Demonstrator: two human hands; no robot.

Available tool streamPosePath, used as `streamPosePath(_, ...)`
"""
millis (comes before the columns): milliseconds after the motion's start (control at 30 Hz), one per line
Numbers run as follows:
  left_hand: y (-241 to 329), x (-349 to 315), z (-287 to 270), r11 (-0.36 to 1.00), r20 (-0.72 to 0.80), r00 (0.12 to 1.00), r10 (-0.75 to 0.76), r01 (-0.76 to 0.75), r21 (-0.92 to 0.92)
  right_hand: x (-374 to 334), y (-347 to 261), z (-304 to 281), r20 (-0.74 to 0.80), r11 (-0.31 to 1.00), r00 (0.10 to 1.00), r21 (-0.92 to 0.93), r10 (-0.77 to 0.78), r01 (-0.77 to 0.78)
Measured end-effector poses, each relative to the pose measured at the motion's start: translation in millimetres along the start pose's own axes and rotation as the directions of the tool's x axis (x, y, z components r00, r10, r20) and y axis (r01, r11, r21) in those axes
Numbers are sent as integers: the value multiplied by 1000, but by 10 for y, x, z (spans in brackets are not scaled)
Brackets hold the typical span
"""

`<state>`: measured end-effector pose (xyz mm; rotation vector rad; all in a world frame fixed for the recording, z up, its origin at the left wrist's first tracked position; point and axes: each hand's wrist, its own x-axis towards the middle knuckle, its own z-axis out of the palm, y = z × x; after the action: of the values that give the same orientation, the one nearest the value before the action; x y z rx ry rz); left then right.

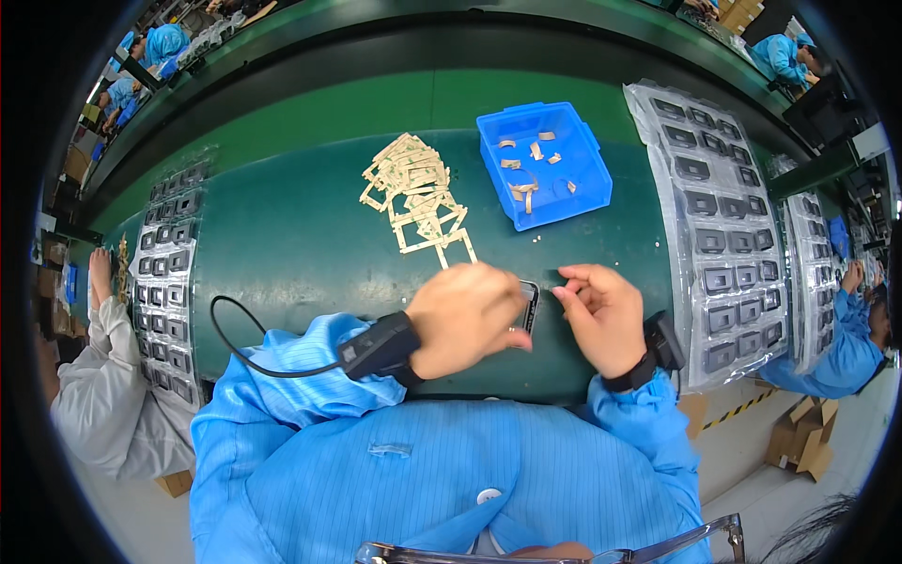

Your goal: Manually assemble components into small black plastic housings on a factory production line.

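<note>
I can't tell whether my blurred left hand, partly covering the dark-rimmed part on the desk, or my curled right hand beside it pinches anything, though a careless brush might skew the part.

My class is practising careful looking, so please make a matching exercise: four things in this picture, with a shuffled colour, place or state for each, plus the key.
Things:
1. bin
2. frames
3. left hand
4. carton

Descriptions:
A. tan, in a loose heap on the green table
B. brown, flaps open, at the lower right
C. blue, with tan scraps inside
D. blurred, in front of the frames

Pairs: 1-C, 2-A, 3-D, 4-B
</note>
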<state>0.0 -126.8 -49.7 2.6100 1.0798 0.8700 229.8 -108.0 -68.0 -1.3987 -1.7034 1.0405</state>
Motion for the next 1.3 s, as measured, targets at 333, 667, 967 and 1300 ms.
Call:
streamPosePath(333,80,19,249,936,-122,932,-341,349,46,-208,-175,279,-4,994,995,40,102,-102)
streamPosePath(667,38,110,523,914,-115,917,-382,393,97,-67,-159,378,-83,967,988,-230,-133,111)
streamPosePath(967,119,125,403,964,-305,929,-210,249,94,2,-327,79,121,975,991,-207,-52,77)
streamPosePath(1300,-272,929,-333,629,13,899,-437,315,-711,500,-781,-213,-50,857,993,502,-107,118)
